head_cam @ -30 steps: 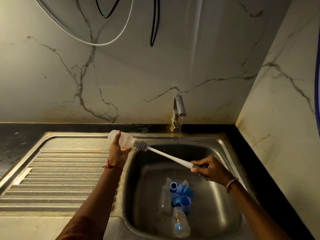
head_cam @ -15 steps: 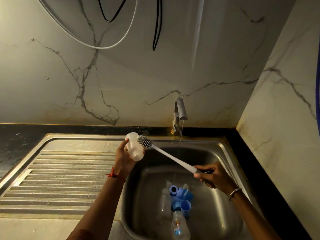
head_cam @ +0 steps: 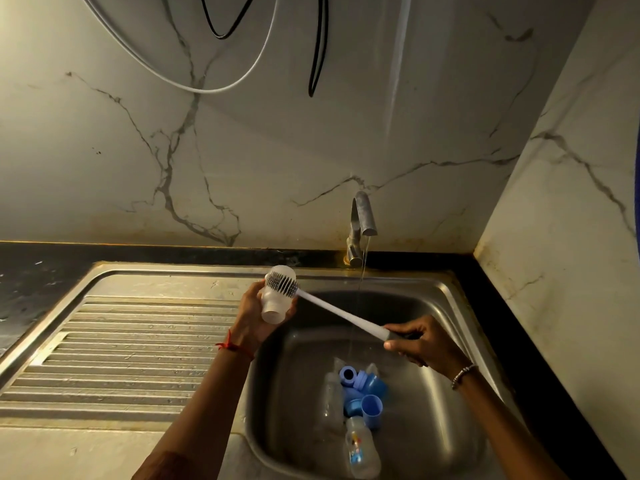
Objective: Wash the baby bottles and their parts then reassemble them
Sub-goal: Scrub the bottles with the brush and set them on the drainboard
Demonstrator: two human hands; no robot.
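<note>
Head view: over the sink's (head_cam: 446,289) left rim, the left hand (head_cam: 254,315) grips a clear bottle (head_cam: 275,306), its mouth tilted down toward the camera. The brush's (head_cam: 332,308) bristles lie against the bottle's upper side, apparently outside it, though the clear plastic makes that hard to judge. The right hand (head_cam: 427,344) is wrapped round the brush handle above the basin. The tap (head_cam: 362,220) runs a thin stream. Near the basin's front lie blue caps (head_cam: 367,389) and a second bottle (head_cam: 360,448).
</note>
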